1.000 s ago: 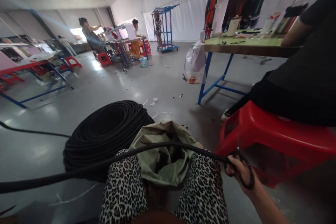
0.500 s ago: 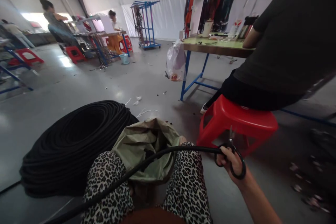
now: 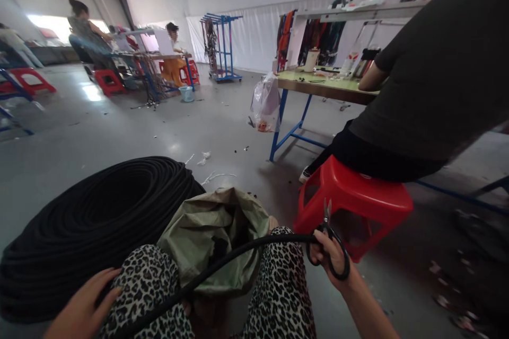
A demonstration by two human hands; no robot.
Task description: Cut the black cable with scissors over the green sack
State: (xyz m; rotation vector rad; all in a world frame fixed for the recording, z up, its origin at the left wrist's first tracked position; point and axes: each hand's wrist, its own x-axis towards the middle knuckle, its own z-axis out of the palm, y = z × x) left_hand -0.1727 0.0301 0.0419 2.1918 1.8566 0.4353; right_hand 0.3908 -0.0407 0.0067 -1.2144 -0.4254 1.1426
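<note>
My right hand (image 3: 332,259) grips black-handled scissors (image 3: 328,241) with blades pointing up, and also pinches the end of a black cable (image 3: 222,267) that arcs left across my leopard-print knees. My left hand (image 3: 85,304) rests with spread fingers on my left thigh, close to the cable; whether it touches the cable is unclear. The cable runs from a big black coil (image 3: 91,222) lying on the floor at my left. An open olive-green sack (image 3: 214,235) stands between my knees.
A person in black sits on a red stool (image 3: 358,198) just right of me, at a green-topped table with blue legs (image 3: 318,85). A plastic bag (image 3: 265,103) hangs by it. Other people work at tables far left. Scraps litter the grey floor.
My left hand has come into view onto my left thigh. My right hand with scissors and cable end has shifted slightly left and lower; the view turned right over the second.
</note>
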